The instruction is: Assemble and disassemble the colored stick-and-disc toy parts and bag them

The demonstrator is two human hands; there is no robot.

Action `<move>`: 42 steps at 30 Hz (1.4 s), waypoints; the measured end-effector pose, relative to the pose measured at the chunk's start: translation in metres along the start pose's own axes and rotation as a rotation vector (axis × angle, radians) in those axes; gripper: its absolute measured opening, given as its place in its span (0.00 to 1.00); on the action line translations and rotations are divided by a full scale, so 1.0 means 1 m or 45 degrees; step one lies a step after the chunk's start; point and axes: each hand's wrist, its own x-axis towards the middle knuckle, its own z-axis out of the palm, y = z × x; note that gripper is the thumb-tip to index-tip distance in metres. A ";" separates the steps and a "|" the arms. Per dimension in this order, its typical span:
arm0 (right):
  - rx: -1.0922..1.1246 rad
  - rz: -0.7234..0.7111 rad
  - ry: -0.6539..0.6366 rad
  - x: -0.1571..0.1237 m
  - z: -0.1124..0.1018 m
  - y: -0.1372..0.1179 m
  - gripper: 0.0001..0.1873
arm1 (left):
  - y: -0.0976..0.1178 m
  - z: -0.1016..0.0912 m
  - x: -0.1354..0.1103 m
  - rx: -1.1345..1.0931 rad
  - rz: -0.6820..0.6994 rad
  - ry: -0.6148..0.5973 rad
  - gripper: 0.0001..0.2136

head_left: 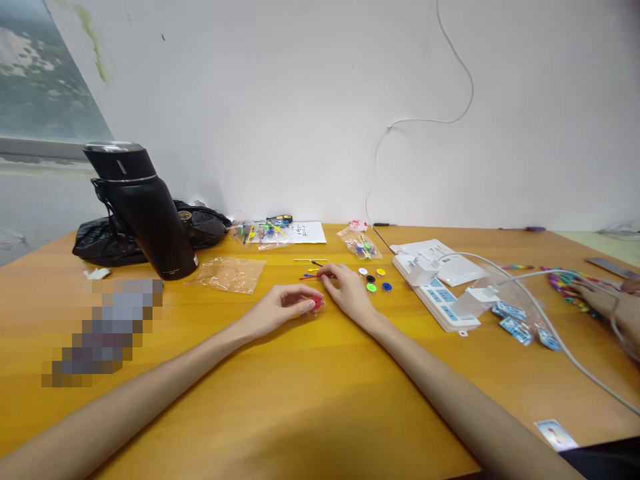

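Both arms bare from wrist to picture edge. Left forearm [165, 375]: long, slim, smooth contour; tapers evenly to narrow wrist. Left hand [273, 311]: slender build; thumb and index finger distinct, remaining fingers largely hidden. Right forearm [430, 375]: matching slim build, gradual taper, widest at lower picture edge. Right hand [347, 289]: slender back, narrow wrist, softly rounded knuckles. Nail detail on both hands: too small to tell.

Bright, diffuse light; window [45, 80] at ten o'clock. Soft shadow on table [280, 393] at six. Coarsely pixelated patch [107, 327] near eight. Bottle [143, 220] at nine leans outward (wide-angle stretch).
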 end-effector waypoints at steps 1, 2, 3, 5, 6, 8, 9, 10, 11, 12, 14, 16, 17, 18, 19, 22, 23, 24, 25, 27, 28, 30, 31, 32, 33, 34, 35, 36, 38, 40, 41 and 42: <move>-0.085 -0.023 -0.029 0.000 0.001 0.000 0.08 | -0.001 0.000 0.000 0.021 0.006 -0.003 0.15; -0.148 -0.042 -0.053 0.000 0.002 0.000 0.09 | -0.001 0.000 0.000 0.034 0.011 -0.004 0.15; -0.200 -0.066 -0.072 0.000 0.002 0.000 0.10 | -0.002 0.000 0.000 0.041 0.016 -0.002 0.15; -0.281 -0.121 -0.095 0.001 0.003 0.000 0.11 | -0.003 0.000 0.001 0.049 0.020 0.002 0.15; -0.308 -0.146 -0.098 0.001 0.002 -0.001 0.11 | -0.004 0.000 0.001 0.045 0.018 0.006 0.15; -0.302 -0.178 -0.077 0.002 0.000 -0.005 0.10 | -0.005 0.000 0.003 -0.002 0.022 0.035 0.16; -0.255 -0.188 -0.055 0.001 -0.001 -0.007 0.10 | -0.005 0.000 0.004 -0.045 0.029 0.065 0.16; -0.175 -0.198 -0.032 0.000 -0.002 -0.011 0.10 | -0.006 0.000 0.005 -0.095 0.038 0.109 0.17; -0.074 -0.208 -0.020 -0.001 -0.003 -0.015 0.11 | -0.006 -0.001 0.005 -0.147 0.047 0.161 0.18; 0.028 -0.221 -0.027 -0.003 -0.004 -0.019 0.12 | -0.007 -0.001 0.006 -0.194 0.052 0.212 0.19; 0.177 -0.246 -0.105 -0.006 -0.004 -0.027 0.13 | -0.007 -0.002 0.006 -0.261 0.052 0.281 0.19; 0.234 -0.261 -0.213 -0.009 -0.003 -0.032 0.14 | -0.006 -0.003 0.005 -0.291 0.055 0.285 0.19; 0.244 -0.265 -0.251 -0.010 -0.002 -0.033 0.15 | -0.006 -0.003 0.005 -0.294 0.060 0.274 0.19; 0.251 -0.267 -0.270 -0.011 -0.002 -0.034 0.15 | -0.005 -0.003 0.005 -0.291 0.065 0.262 0.18; 0.259 -0.267 -0.274 -0.011 -0.001 -0.035 0.14 | -0.005 -0.002 0.005 -0.284 0.069 0.252 0.18; 0.308 -0.256 -0.261 -0.010 -0.001 -0.034 0.12 | -0.005 -0.002 0.006 -0.266 0.071 0.244 0.18; 0.340 -0.238 -0.257 -0.009 -0.001 -0.034 0.12 | -0.005 -0.002 0.006 -0.272 0.069 0.246 0.18; 0.375 -0.211 -0.245 -0.009 -0.001 -0.034 0.12 | -0.006 -0.002 0.007 -0.287 0.066 0.254 0.18; 0.409 -0.176 -0.222 -0.009 -0.002 -0.034 0.13 | -0.007 -0.002 0.008 -0.308 0.061 0.271 0.19; 0.477 -0.087 -0.144 -0.007 -0.002 -0.033 0.13 | -0.008 -0.003 0.008 -0.340 0.046 0.320 0.20; 0.521 -0.033 -0.096 -0.006 -0.002 -0.031 0.13 | -0.008 -0.003 0.009 -0.345 0.039 0.347 0.20; 0.659 0.087 -0.008 -0.004 -0.001 -0.027 0.14 | -0.008 -0.003 0.009 -0.328 0.027 0.378 0.20; 0.745 0.147 0.018 -0.002 0.000 -0.024 0.15 | -0.008 -0.003 0.009 -0.314 0.022 0.377 0.20; 0.830 0.203 0.040 0.000 0.000 -0.021 0.16 | -0.007 -0.003 0.008 -0.300 0.019 0.369 0.20; 0.902 0.250 0.055 0.001 0.001 -0.018 0.17 | -0.007 -0.003 0.008 -0.283 0.020 0.359 0.19; 0.956 0.289 0.065 0.003 0.001 -0.016 0.18 | -0.007 -0.003 0.008 -0.263 0.021 0.349 0.18; 0.992 0.321 0.072 0.004 0.001 -0.014 0.19 | -0.007 -0.004 0.007 -0.236 0.020 0.340 0.17; 1.012 0.348 0.075 0.005 0.001 -0.013 0.20 | -0.007 -0.004 0.007 -0.204 0.016 0.330 0.15; 1.033 0.382 0.070 0.005 0.001 -0.012 0.21 | -0.007 -0.004 0.007 -0.128 0.006 0.303 0.12; 1.042 0.387 0.062 0.005 0.001 -0.013 0.21 | -0.008 -0.004 0.007 -0.058 0.004 0.273 0.08; 1.038 0.380 0.065 0.005 0.001 -0.013 0.21 | -0.008 -0.004 0.007 -0.031 0.006 0.261 0.07; 1.026 0.371 0.072 0.005 0.001 -0.013 0.21 | -0.008 -0.004 0.007 -0.008 0.007 0.251 0.06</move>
